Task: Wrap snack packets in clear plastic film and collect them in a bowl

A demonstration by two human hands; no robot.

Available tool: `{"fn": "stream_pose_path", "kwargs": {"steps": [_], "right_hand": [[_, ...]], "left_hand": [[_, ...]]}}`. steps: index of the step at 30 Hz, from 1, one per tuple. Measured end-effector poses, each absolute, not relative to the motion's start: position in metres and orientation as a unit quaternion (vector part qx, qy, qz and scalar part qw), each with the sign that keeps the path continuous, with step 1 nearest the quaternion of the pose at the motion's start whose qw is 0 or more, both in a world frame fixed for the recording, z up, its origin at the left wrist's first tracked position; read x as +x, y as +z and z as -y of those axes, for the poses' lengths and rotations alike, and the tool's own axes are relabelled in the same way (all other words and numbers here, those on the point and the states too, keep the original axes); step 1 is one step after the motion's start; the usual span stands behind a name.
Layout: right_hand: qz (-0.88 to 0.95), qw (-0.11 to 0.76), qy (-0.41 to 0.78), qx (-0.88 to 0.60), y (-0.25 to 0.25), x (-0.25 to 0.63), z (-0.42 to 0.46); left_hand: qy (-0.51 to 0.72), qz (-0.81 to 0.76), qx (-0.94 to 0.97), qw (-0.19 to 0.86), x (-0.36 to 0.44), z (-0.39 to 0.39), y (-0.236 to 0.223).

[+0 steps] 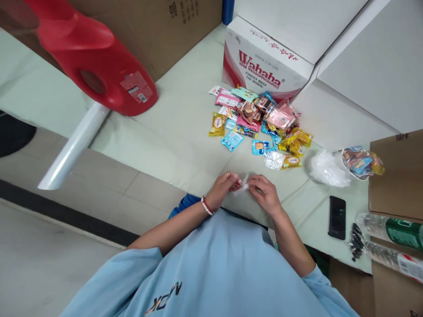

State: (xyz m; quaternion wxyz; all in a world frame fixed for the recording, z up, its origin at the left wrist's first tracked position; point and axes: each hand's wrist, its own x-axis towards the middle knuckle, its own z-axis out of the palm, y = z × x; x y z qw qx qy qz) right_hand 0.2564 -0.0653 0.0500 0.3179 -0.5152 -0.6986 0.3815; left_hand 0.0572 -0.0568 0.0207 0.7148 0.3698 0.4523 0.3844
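Clear plastic (244, 186) is pinched by left hand (222, 189) and right hand (266, 193); likely light and slippery, best held at edges.

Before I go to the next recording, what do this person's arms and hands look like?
Both arms come out of light blue short sleeves. A red-and-white beaded bracelet circles the left wrist, and the left hand wears a ring. The right hand is ungloved, with no jewellery visible.
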Motion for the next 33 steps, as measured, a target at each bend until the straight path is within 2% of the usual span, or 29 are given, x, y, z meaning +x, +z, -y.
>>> {"fn": "stream_pose_path", "kwargs": {"steps": [4, 7, 12, 17, 20, 23, 29, 33], "right_hand": [[0.710, 0.322, 0.365, -0.508, 0.059, 0.266, 0.063], [0.699, 0.315, 0.364, -0.529, 0.067, 0.282, 0.061], [0.567, 0.401, 0.308, -0.651, 0.068, 0.334, 0.049], [0.515, 0.348, 0.230, -0.749, 0.072, 0.348, 0.039], [0.564, 0.359, 0.338, -0.662, 0.074, 0.305, 0.048], [0.592, 0.322, 0.472, -0.569, 0.069, 0.257, 0.058], [0.465, 0.379, 0.521, -0.608, 0.065, 0.262, 0.049], [0.440, 0.341, 0.581, -0.594, 0.071, 0.277, 0.050]], "left_hand": [[0.346, -0.458, 0.403, 0.713, 0.057, 0.054, 0.018], [0.360, -0.456, 0.394, 0.712, 0.055, 0.052, 0.016], [0.390, -0.467, 0.352, 0.711, 0.045, 0.049, 0.014], [0.416, -0.462, 0.346, 0.703, 0.044, 0.053, 0.019], [0.432, -0.460, 0.401, 0.664, 0.051, 0.057, 0.025], [0.434, -0.443, 0.459, 0.636, 0.055, 0.060, 0.033], [0.455, -0.416, 0.410, 0.672, 0.035, 0.054, 0.041], [0.436, -0.425, 0.273, 0.745, 0.022, 0.045, 0.042]]}}
